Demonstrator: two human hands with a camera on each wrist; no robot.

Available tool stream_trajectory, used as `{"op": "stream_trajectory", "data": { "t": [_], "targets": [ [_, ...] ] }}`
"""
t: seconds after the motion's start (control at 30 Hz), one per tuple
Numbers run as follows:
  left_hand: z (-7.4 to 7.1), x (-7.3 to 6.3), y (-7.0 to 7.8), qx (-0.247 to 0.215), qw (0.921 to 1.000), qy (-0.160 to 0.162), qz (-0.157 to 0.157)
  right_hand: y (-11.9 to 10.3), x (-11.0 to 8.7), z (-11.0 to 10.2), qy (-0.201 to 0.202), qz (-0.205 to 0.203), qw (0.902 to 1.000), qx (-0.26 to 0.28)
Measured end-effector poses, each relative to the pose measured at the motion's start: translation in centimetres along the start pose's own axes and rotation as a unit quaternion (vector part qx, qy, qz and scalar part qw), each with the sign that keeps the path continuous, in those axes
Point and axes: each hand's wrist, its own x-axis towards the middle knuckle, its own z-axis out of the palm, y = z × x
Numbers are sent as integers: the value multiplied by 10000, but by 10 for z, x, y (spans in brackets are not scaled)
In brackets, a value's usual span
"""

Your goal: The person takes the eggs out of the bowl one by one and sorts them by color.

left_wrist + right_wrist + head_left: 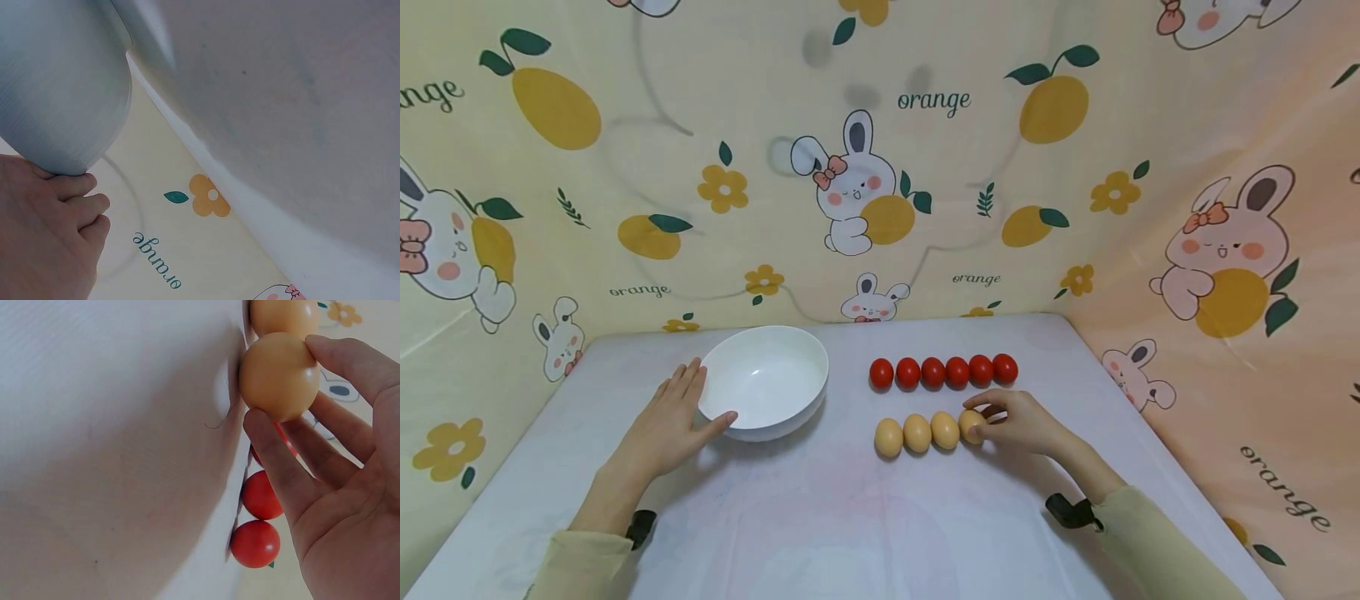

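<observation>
A deep white bowl stands at the back left of the table, its inside bare. My left hand lies against the bowl's near left side, fingers extended along the wall and thumb at the front rim. In the left wrist view, fingertips meet the bowl's outer wall. My right hand pinches a light brown egg, the rightmost of a short row, between thumb and fingers. Several other brown eggs continue that row to the left, side by side.
Several small red tomatoes form a straight row behind the eggs. A white cloth covers the table. Printed curtains with rabbits and oranges enclose the back and sides. Black bands circle both wrists.
</observation>
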Motion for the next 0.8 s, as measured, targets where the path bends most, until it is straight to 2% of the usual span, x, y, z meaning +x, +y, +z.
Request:
{"op": "stream_trajectory", "data": {
  "t": [0.27,0.5,0.67,0.8],
  "targets": [
    [0,0,1,-18,10000,20,-10,-1,0,-1,-61,32,10000,57],
    [-1,0,2,-83,9999,-19,-71,0,0,-1,-11,-120,9998,128],
    [0,0,1,-183,9998,-43,-99,-2,-2,-2,171,-159,9996,169],
    [0,0,-1,-226,9997,-18,-127,-4,-4,-2,600,-236,9979,106]
  ]
}}
